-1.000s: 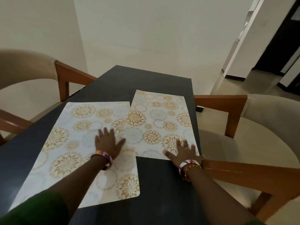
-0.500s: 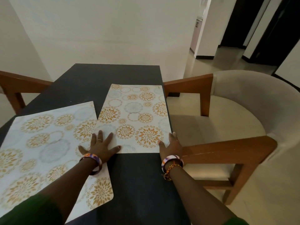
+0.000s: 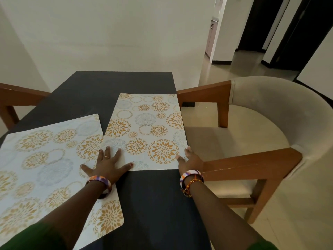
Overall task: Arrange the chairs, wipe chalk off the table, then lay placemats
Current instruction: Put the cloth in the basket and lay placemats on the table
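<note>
Now, far left, a wooden chair arm (image 3: 19, 95) pokes in beside the dark table (image 3: 111, 83). On the near left of the tabletop lies the left placemat (image 3: 45, 159), white with gold flower rings, angled, its near corner rounded. The left hand (image 3: 107, 164) is spread wide and flat, fingers splayed; it lies across the seam, little finger on the left placemat, the other fingers and thumb pressing the near left corner of the right placemat (image 3: 149, 130). That mat sits squarely along the table's right edge. The right hand (image 3: 190, 158) rests at its near right corner, thumb flat on the mat, fingers relaxed over the table edge, gripping nothing. Right beside it, the cream upholstered chair (image 3: 266, 112) faces the table, its wooden arm near the wrist.
</note>
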Motion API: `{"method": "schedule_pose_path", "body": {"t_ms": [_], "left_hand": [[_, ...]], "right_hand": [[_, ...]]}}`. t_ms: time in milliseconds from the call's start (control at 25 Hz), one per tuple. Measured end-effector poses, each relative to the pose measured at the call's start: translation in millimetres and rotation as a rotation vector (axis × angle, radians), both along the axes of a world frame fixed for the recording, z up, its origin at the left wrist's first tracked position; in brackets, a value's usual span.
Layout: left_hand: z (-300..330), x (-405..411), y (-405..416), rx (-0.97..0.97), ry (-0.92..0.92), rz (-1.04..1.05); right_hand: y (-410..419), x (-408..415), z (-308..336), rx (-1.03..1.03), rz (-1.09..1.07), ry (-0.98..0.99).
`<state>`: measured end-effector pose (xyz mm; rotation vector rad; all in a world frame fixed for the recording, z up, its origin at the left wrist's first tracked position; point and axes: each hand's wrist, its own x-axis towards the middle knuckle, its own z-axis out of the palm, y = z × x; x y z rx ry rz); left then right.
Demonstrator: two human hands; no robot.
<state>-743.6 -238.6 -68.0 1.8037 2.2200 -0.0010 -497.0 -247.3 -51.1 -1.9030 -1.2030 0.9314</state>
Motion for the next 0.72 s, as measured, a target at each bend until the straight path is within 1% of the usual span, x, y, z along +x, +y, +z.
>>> {"method": "schedule_pose_path", "body": {"t_ms": [360, 720], "left_hand": [[0.7, 1.3, -3.6, -0.012, 0.061, -0.014], [1.5, 4.0, -4.1, -0.016, 0.059, -0.010]], "right_hand": [[1.8, 1.5, 1.2, 0.002, -0.020, -0.026], [1.9, 2.2, 0.4, 0.023, -0.043, -0.002]]}}
